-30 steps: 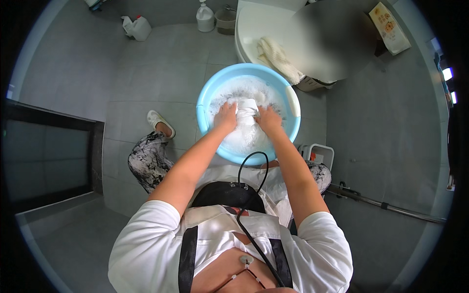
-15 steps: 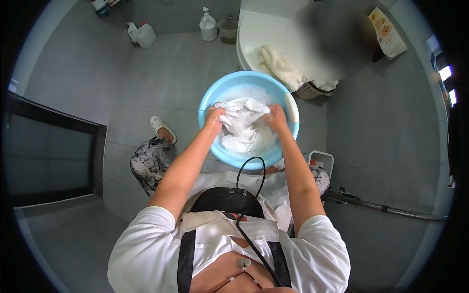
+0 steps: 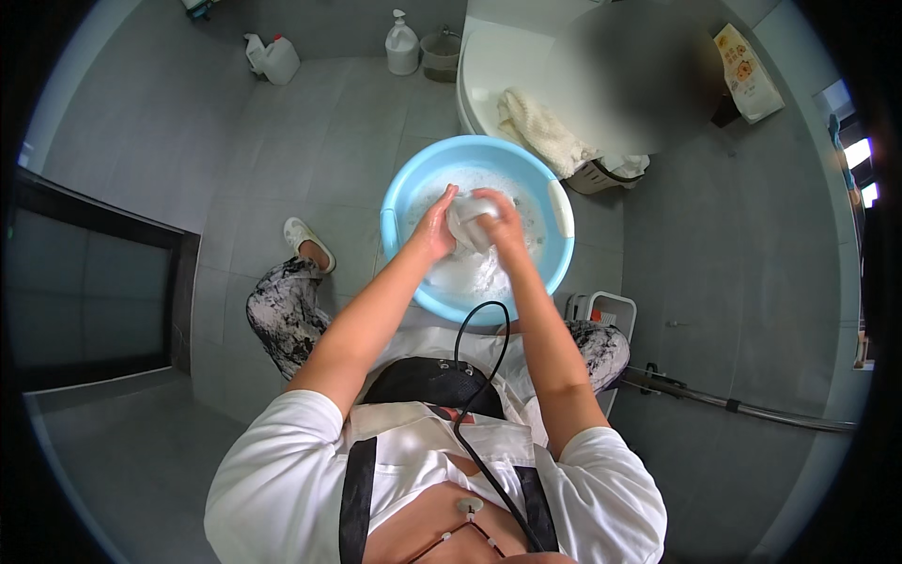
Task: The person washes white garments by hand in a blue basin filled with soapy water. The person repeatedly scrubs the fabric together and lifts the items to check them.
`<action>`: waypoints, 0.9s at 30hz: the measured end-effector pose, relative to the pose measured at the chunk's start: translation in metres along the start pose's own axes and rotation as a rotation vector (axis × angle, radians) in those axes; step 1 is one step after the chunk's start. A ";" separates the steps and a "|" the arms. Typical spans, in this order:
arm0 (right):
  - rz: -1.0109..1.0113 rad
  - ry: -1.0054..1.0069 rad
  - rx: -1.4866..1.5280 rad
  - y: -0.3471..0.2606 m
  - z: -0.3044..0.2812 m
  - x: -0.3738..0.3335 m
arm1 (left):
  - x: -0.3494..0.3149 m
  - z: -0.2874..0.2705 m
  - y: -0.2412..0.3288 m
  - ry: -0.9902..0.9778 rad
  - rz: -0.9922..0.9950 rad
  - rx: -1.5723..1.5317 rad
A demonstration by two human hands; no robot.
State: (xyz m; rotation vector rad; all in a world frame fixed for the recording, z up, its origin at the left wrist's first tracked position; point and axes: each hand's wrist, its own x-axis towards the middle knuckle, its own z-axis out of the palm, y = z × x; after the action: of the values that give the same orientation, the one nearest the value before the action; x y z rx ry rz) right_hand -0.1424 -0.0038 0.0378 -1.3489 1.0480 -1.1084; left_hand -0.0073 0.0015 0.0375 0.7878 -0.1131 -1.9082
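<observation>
A light-blue basin holds soapy water topped with foam. Over its middle, a bunched wet white cloth is gathered between my two hands, the rest of it trailing into the suds. My left hand presses against the cloth's left side, fingers pointing away from me. On the other side my right hand curls its fingers over the cloth; they are slightly smeared by motion. What kind of garment or linen the cloth is cannot be made out.
A white toilet stands beyond the basin, with a cream towel draped near it above a basket. A pump bottle, a small bucket and a white jug line the back wall. A metal bar runs at right.
My hands have come together from the basin's two sides, moving inward. The cloth, spread between them before, is now bunched into a smaller wad.
</observation>
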 end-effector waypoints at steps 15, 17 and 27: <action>-0.057 0.430 -0.548 0.018 0.008 0.016 | 0.040 -0.006 -0.041 0.044 0.009 -0.015; -0.001 0.372 -0.364 0.025 0.004 0.018 | 0.041 -0.008 -0.037 -0.016 -0.021 -0.003; -0.021 0.333 -0.736 0.010 -0.001 0.001 | 0.021 0.002 -0.039 0.195 -0.066 0.193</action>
State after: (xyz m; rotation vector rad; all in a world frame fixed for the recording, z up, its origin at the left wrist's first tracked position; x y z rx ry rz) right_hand -0.1427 -0.0058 0.0280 -1.7718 1.8064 -1.0199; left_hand -0.0443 0.0013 0.0136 1.1164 -0.1537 -1.8901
